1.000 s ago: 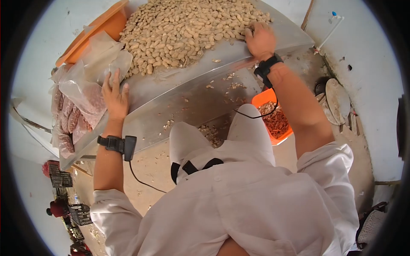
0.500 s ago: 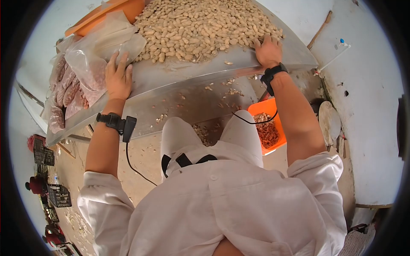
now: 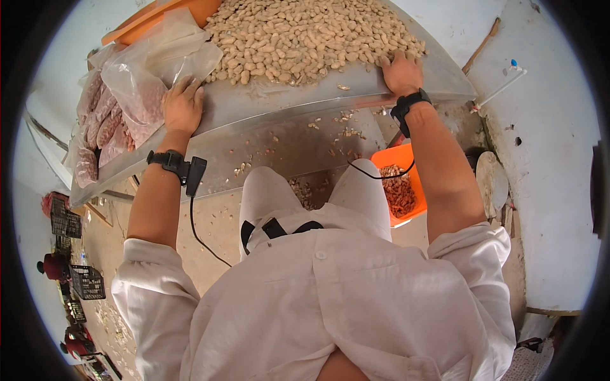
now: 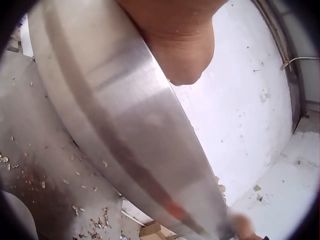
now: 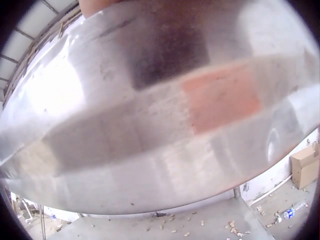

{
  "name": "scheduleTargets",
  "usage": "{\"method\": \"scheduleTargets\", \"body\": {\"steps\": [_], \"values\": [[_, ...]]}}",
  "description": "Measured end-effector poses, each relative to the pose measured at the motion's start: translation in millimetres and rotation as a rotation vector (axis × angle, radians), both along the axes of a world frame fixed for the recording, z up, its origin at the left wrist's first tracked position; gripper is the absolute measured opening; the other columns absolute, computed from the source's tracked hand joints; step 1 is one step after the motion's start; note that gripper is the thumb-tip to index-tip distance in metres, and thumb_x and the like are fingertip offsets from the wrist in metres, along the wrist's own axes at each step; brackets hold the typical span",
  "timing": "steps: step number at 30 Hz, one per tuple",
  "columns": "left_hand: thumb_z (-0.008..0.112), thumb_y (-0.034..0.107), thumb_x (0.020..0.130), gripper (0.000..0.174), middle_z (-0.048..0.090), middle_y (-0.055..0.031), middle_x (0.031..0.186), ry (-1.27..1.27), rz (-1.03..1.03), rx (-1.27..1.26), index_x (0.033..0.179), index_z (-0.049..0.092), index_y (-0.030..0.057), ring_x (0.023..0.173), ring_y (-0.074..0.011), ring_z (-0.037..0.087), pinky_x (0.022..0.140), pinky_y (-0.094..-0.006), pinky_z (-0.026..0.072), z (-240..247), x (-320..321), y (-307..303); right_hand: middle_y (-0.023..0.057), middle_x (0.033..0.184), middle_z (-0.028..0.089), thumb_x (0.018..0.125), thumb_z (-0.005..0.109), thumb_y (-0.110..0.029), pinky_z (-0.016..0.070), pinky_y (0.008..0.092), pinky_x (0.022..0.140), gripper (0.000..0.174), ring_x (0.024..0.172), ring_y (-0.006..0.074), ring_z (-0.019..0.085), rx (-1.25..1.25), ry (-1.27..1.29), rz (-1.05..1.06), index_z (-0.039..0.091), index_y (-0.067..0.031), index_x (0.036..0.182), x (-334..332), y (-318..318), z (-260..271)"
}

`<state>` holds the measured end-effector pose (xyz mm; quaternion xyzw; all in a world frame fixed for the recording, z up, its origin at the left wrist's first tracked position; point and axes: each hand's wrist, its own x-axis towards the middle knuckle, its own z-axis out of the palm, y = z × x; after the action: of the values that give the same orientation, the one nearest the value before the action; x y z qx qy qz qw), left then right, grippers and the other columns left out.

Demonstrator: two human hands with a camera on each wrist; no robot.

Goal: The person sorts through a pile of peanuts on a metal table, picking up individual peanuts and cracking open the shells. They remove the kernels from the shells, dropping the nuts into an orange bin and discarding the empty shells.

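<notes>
A large heap of unshelled peanuts covers the back of a metal table in the head view. My left hand rests on the table's left part, fingers reaching forward at the edge of a clear plastic bag. Over on the right, my right hand lies on the tabletop with its fingertips at the heap's near edge. Neither hand grips anything. The heel of the left hand shows above the metal rim in the left wrist view. Only a sliver of the right hand appears in its own wrist view.
Bags of pinkish shelled peanuts lie at the table's left end, before an orange basin. An orange container of reddish kernels and shells stands below, beside the right knee. Black crates sit far left. A cardboard box stands on the floor.
The head view has shifted. My right hand has come from the heap's side to lie flatter at its near edge. The left hand's raised, spread fingers have lowered beside the bag.
</notes>
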<state>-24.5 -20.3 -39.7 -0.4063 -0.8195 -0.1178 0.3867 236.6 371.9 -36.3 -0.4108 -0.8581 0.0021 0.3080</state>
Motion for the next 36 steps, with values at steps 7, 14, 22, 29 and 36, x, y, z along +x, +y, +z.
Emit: {"method": "scheduleTargets", "body": {"steps": [7,14,22,29,36], "values": [[0.056,0.026,0.084,0.026,0.061,-0.0050,0.108,-0.033,-0.062,0.052,0.106,0.064,0.0128,0.101,-0.0269,0.055,0.089,-0.0393,0.0401,3.1,2.9,0.6,0.0179,0.123,0.050,0.084,0.049,-0.046,0.0397,0.0481,0.094,0.048,0.116,0.0362,0.043,-0.005,0.008,0.003,0.055,-0.0117,0.117,0.4,0.2,0.0],[0.057,0.026,0.083,0.021,0.061,-0.0040,0.100,-0.067,-0.013,0.066,0.096,0.065,0.0121,0.096,-0.0264,0.056,0.085,-0.0398,0.0412,6.1,6.3,2.1,0.0186,0.125,0.049,0.084,0.049,-0.046,0.0397,0.0478,0.094,0.054,0.117,0.0366,0.043,0.032,0.047,0.007,0.047,-0.0143,0.127,-0.5,2.7,-4.0],[0.056,0.031,0.085,0.022,0.060,-0.0006,0.103,-0.058,0.030,0.025,0.092,0.067,0.0127,0.100,-0.0237,0.055,0.088,-0.0395,0.0395,2.4,6.0,1.1,0.0186,0.122,0.051,0.083,0.049,-0.045,0.0405,0.0469,0.093,0.048,0.115,0.0369,0.044,0.043,0.040,0.015,0.054,-0.0094,0.116,-1.0,6.6,-3.7],[0.055,0.030,0.085,0.023,0.061,-0.0014,0.101,-0.058,0.047,-0.010,0.089,0.067,0.0117,0.099,-0.0240,0.055,0.088,-0.0399,0.0395,3.6,7.4,1.2,0.0168,0.111,0.056,0.081,0.053,-0.040,0.0422,0.0454,0.089,0.040,0.105,0.0353,0.049,0.161,0.182,0.014,0.058,-0.0078,0.105,0.1,7.0,-9.9],[0.055,0.029,0.084,0.022,0.063,-0.0036,0.096,-0.046,0.001,0.051,0.085,0.067,0.0108,0.094,-0.0265,0.057,0.085,-0.0402,0.0410,2.5,4.4,1.1,0.0142,0.102,0.060,0.080,0.056,-0.037,0.0421,0.0417,0.089,0.033,0.102,0.0333,0.051,0.190,0.111,0.066,0.062,-0.0088,0.096,-2.5,21.1,-16.3]]}}
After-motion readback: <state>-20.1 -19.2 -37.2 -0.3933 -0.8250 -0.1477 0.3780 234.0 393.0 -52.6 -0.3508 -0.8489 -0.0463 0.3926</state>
